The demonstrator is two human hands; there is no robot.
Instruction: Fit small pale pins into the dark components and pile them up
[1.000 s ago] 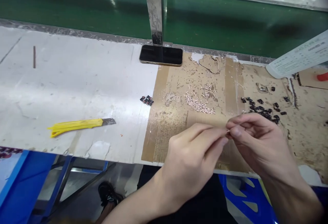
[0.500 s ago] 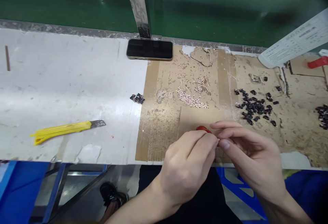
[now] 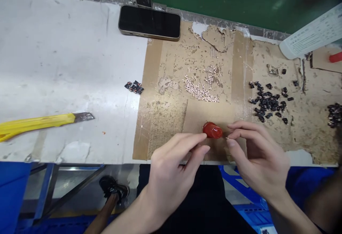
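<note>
A small red cup-like object (image 3: pixel 212 130) lies on the cardboard between my hands. My left hand (image 3: pixel 181 162) is just left of it, thumb and forefinger apart, nothing between them, a fingertip near or at its edge. On the right side, my right hand (image 3: pixel 253 152) pinches something tiny and pale, too small to name, between thumb and fingers. Beyond the red object, many tiny pinkish pieces (image 3: pixel 200 90) are spread on the cardboard (image 3: pixel 171 120). Small black pieces (image 3: pixel 268 103) lie in a loose heap to the right.
A yellow knife (image 3: pixel 40 123) with its blade out lies at the left. The phone (image 3: pixel 149 21) rests by the back edge. Black strips (image 3: pixel 134 87) sit left of the cardboard. At the back right are a white printed container (image 3: pixel 312 34) and another black heap (image 3: pixel 335 115).
My left hand has moved left, away from my right fingertips, and its fingers have parted, uncovering the red object. The camera view has shifted down and closer.
</note>
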